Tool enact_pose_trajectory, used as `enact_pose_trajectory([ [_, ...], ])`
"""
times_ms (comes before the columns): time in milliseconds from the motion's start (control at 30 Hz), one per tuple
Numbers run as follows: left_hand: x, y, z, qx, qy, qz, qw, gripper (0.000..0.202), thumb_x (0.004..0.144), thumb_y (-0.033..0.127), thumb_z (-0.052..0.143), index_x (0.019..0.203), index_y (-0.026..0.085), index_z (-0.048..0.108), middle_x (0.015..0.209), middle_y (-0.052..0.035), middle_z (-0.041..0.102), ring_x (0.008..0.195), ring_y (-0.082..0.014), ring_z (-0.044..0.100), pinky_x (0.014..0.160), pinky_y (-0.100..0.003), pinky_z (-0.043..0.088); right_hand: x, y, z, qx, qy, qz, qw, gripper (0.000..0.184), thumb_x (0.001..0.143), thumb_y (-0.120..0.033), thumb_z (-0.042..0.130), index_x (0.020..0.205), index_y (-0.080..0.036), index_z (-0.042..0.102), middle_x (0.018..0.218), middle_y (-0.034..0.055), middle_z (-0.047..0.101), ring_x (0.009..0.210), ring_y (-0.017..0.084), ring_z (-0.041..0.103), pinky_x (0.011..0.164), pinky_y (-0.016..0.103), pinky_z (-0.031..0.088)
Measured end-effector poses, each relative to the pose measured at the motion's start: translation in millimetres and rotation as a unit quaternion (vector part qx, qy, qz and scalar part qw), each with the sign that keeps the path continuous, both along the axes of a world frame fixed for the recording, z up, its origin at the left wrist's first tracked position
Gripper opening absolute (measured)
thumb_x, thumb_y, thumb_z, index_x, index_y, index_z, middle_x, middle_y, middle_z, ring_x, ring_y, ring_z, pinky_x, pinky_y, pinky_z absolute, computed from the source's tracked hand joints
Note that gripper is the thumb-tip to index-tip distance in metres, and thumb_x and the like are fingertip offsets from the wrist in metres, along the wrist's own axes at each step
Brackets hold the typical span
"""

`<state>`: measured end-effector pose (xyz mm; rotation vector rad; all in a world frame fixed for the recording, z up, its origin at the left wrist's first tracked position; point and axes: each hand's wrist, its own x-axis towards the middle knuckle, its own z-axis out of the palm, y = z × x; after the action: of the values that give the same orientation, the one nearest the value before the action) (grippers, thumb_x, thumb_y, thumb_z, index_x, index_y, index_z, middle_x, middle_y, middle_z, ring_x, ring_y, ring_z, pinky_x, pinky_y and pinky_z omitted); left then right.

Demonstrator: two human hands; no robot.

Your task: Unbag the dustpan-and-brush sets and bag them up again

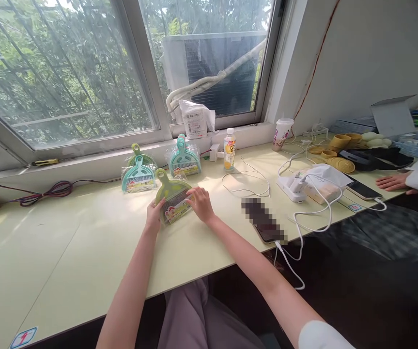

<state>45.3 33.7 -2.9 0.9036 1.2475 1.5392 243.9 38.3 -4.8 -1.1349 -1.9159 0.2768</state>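
A wrapped green dustpan-and-brush set (173, 201) is held at the desk (88, 261) between left hand (154, 214) and right hand (201, 204), grips clamped on opposite edges, its handle (164, 181) pointing toward the window (140, 63).

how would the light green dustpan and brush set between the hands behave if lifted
The dustpan and brush set likely stays stiff, as it looks like moulded plastic. Its shiny clear wrapper may slip or crinkle. The dark bristles would probably flex, looking thin.
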Motion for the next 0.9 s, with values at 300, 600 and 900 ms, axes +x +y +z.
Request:
enact_pose_trajectory([
  [300, -7, -8, -3.5, -0.001, -0.066, 0.021, 0.998, 0.038, 0.078, 0.034, 0.066, 0.112, 0.018, 0.061, 0.107, -0.0084, 0.071, 0.096, -0.0240, 0.068, 0.080, -0.038, 0.057, -10, 14, -15.0, -0.209, 0.189, 0.106, 0.954, 0.029, 0.092, -0.039, 0.051, 0.074, -0.020, 0.061, 0.078, 0.0018, 0.067, 0.074, 0.015, 0.064, 0.078, 0.029, 0.050],
  [600, -5, -22, 9.3, 0.026, -0.018, -0.195, 0.980, 0.039, 0.079, 0.038, 0.064, 0.114, 0.019, 0.064, 0.117, -0.0074, 0.068, 0.110, -0.0250, 0.061, 0.086, -0.034, 0.053, 2, 20, -13.7, -0.354, 0.489, 0.096, 0.791, 0.041, 0.072, -0.023, 0.077, 0.102, -0.021, 0.050, 0.089, 0.0025, 0.071, 0.082, 0.015, 0.069, 0.086, 0.034, 0.057],
  [900, -22, -18, 8.5, 0.027, 0.082, -0.154, 0.984, 0.058, 0.072, 0.064, 0.065, 0.106, 0.017, 0.070, 0.103, -0.0124, 0.071, 0.104, -0.0286, 0.064, 0.087, -0.040, 0.052, 6, 18, -2.6, -0.339, 0.476, 0.115, 0.803, 0.043, 0.067, -0.022, 0.082, 0.098, -0.021, 0.052, 0.087, 0.0028, 0.071, 0.080, 0.019, 0.070, 0.079, 0.040, 0.061],
])
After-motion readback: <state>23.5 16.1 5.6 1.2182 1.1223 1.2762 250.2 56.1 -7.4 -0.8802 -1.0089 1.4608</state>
